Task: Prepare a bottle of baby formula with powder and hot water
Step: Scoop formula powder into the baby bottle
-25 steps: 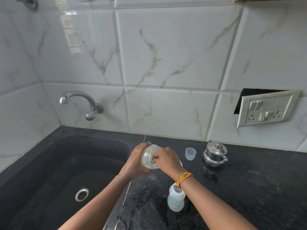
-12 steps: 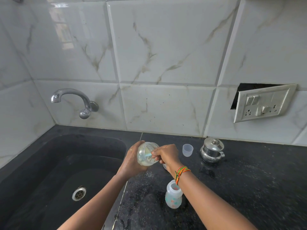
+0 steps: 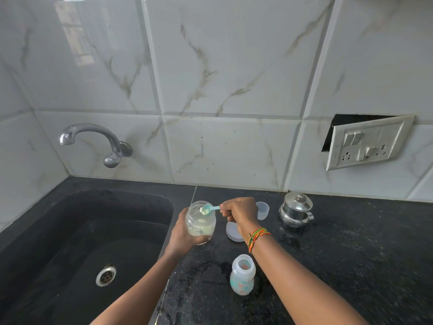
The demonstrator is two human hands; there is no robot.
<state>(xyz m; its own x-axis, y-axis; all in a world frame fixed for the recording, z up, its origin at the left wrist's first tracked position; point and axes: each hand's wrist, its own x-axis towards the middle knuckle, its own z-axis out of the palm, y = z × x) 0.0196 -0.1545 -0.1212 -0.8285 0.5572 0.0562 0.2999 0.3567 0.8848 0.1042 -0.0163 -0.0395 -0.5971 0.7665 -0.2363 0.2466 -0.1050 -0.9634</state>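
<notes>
powder jar (image 3: 200,227): clear, lid off, a layer of pale powder in its lower part, held above the counter's left edge next to the sink. the left hand (image 3: 181,234) grasps it from the left side and below, fingers wrapped round the wall. a small turquoise scoop (image 3: 209,209) lies across the jar's mouth, its bowl carrying a little pale powder; the right hand (image 3: 239,212) pinches the handle end between thumb and fingertips. coloured thread bands (image 3: 258,236) circle the right wrist. the baby bottle (image 3: 242,275) stands upright and uncapped on the black counter (image 3: 351,254), nearer the viewer, beneath the right forearm and apart from the jar. a round white lid (image 3: 232,232) lies flat on the counter just below the right hand. a small translucent cup (image 3: 263,210) stands behind that hand, and a lidded steel pot (image 3: 296,211) stands to its right. to the left, a black sink (image 3: 70,231) with a metal drain (image 3: 106,275); above it a chrome tap (image 3: 93,140) on the marbled tile wall (image 3: 222,78). a tilted switch plate (image 3: 367,143) hangs at the right.
</notes>
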